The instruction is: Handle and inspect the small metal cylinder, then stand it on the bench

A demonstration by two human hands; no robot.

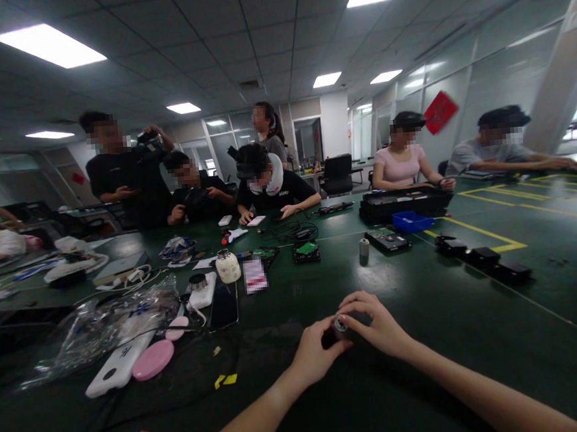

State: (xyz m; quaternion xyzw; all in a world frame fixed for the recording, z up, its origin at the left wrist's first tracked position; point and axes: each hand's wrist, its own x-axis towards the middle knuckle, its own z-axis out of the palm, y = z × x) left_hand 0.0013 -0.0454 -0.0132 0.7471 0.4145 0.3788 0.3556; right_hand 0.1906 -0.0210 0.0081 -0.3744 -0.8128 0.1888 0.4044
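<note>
Both my hands meet over the dark green table just in front of me. My left hand is closed around a small dark cylindrical object with a silvery top. My right hand curls over the same object from the right, its fingertips pinching the silvery end. What the object is I cannot make out.
A clear plastic bag, pink disc, white device, black phone and white jar lie left. Green circuit board, small can, blue tray, black boxes further off. Several people sit around.
</note>
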